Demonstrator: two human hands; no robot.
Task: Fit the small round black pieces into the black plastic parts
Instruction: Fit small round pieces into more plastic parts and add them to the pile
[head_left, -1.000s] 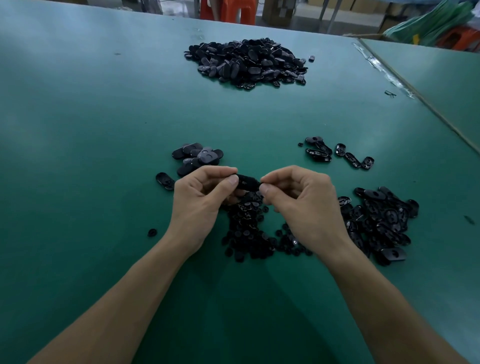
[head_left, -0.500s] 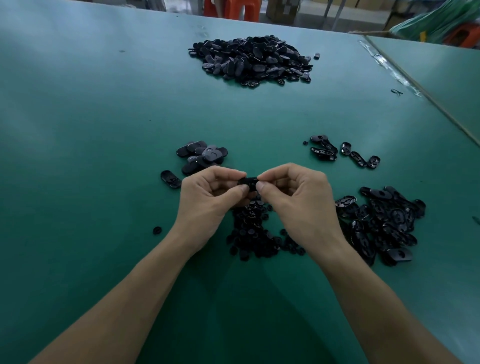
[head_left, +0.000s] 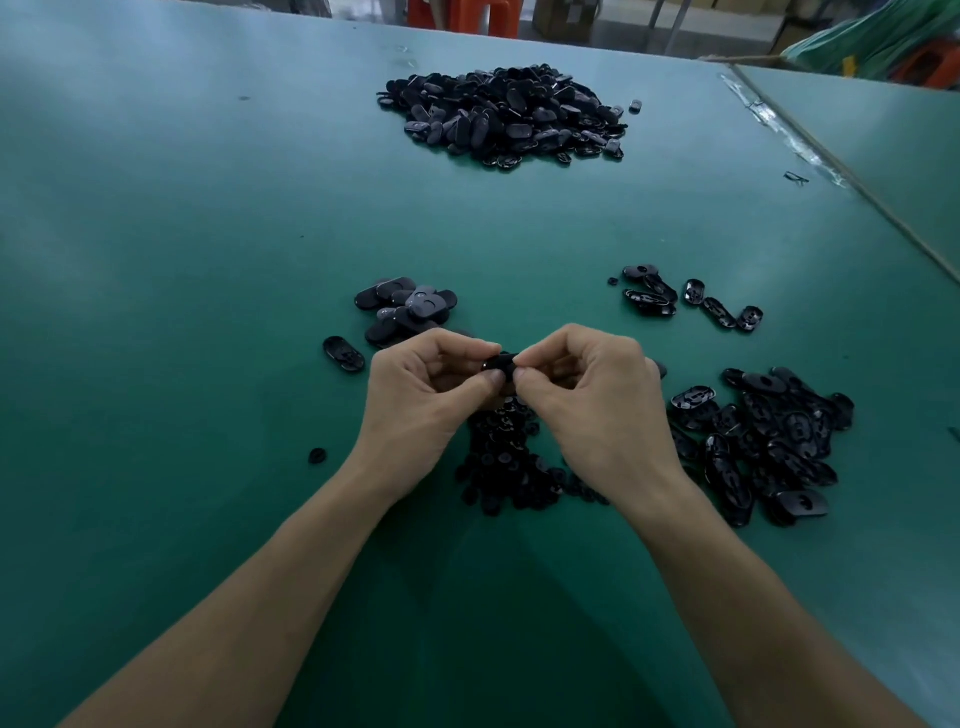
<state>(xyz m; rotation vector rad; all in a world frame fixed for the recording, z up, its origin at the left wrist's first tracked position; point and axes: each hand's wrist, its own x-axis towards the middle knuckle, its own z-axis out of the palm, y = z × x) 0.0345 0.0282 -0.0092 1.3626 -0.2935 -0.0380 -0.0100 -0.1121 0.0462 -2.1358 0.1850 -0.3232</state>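
Note:
My left hand (head_left: 421, 400) and my right hand (head_left: 597, 400) meet over the middle of the green table, both pinching one black plastic part (head_left: 500, 362) between thumbs and forefingers. Most of that part is hidden by my fingertips, and I cannot tell whether a round piece sits in it. Below my hands lies a heap of small round black pieces (head_left: 506, 462). A pile of oval black plastic parts (head_left: 769, 441) spreads out to the right of my right hand.
A small stack of oval parts (head_left: 405, 309) lies just beyond my left hand, with one loose part (head_left: 343, 354) and one stray round piece (head_left: 317, 455) to its left. Several parts (head_left: 691, 296) lie at mid right. A big heap (head_left: 506, 114) sits far back. The table seam (head_left: 852, 182) runs along the right.
My fingertips have closed in tighter on the part, so less of it shows. Both hands stay in nearly the same place above the round pieces.

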